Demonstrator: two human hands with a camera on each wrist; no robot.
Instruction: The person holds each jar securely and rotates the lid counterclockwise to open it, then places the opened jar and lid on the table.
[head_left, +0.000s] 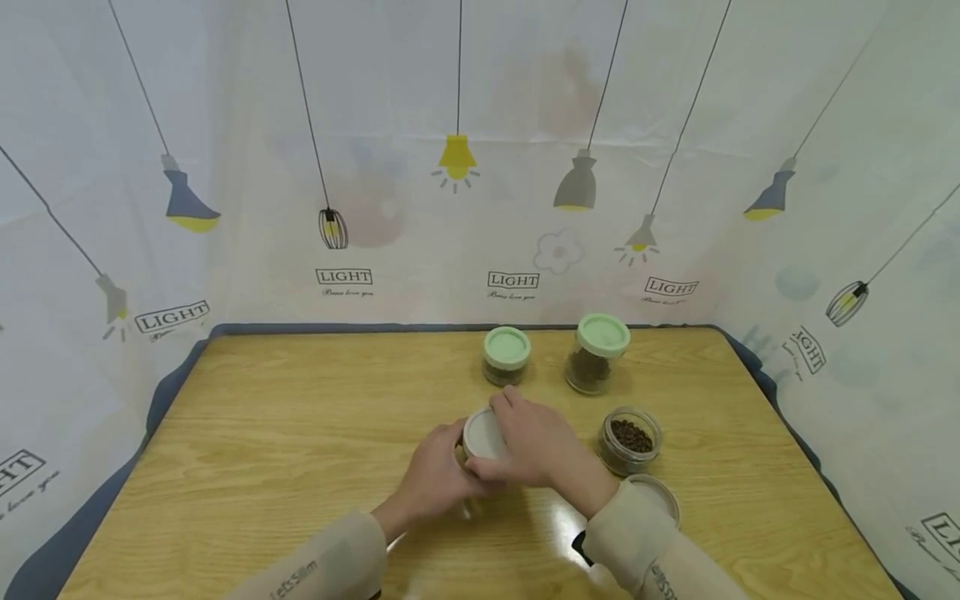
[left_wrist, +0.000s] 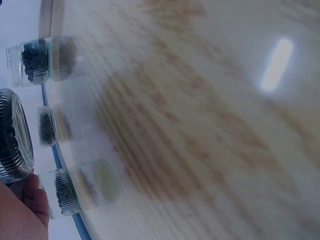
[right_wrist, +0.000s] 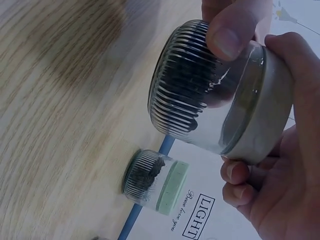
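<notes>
Glass jar (right_wrist: pixel 175 85): ribbed round its lower part, dark contents inside, held tilted above the middle of the table, between the two hands and clear of the wood.
Pale lid (head_left: pixel 483 435): on the mouth of that jar.
Left hand (head_left: pixel 438 472): fingers and thumb curled round the jar's glass side.
Right hand (head_left: pixel 542 443): curled over the pale lid, gripping it by its edge.
Open jar (head_left: pixel 618 460): upright to the right, with small brown pieces (head_left: pixel 632 435) inside.
Loose lid (head_left: pixel 660 493): on the table just in front of the open jar, partly hidden by the right sleeve; whether the two touch, I cannot tell.
Small green-lidded jar (head_left: pixel 507 350): upright beyond the hands, dark contents low in it.
Tall green-lidded jar (head_left: pixel 588 367): to the right of the small one, also with dark contents.
Table (head_left: pixel 300 417): wood-grained, yellowish.
Left sleeve (head_left: pixel 333 554): beige, lettered "Let'sSlim".
Right sleeve (head_left: pixel 637 533): also beige; its lettering is too skewed to read surely.
Backdrop (head_left: pixel 420 292): white, printed with hanging lamps, boxed "LIGHT" and, in script, "Bease love you".
</notes>
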